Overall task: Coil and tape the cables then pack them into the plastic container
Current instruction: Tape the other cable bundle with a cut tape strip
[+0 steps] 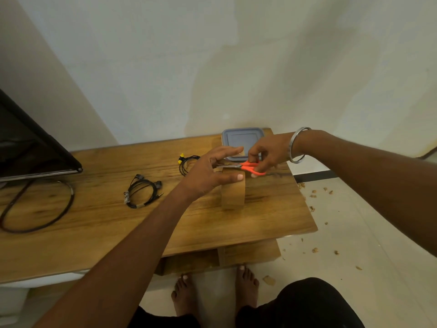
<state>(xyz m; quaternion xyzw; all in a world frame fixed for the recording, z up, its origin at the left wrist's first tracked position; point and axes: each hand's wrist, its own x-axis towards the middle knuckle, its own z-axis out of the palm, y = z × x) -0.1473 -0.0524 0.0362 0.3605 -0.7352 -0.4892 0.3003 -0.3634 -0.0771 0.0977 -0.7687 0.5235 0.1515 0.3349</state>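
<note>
From the head view, I judged the step as cutting a strip of tape. My right hand (264, 155) gripped the orange-handled scissors (246, 167), fingers curled through the loops, blades aimed at the brown tape roll (233, 194) standing on the wooden counter (94, 233). My left hand (212, 172) held out a tape strip (fingers mostly straight). One taped black earphone coil (143, 191) lay left; the lidded grey plastic container (242, 138) sat behind. Next: snip cleanly.

orange scissors (251, 167), brown tape roll (233, 195), black cables (142, 191) (one yellow-tipped), grey-blue lid (241, 138)
</note>
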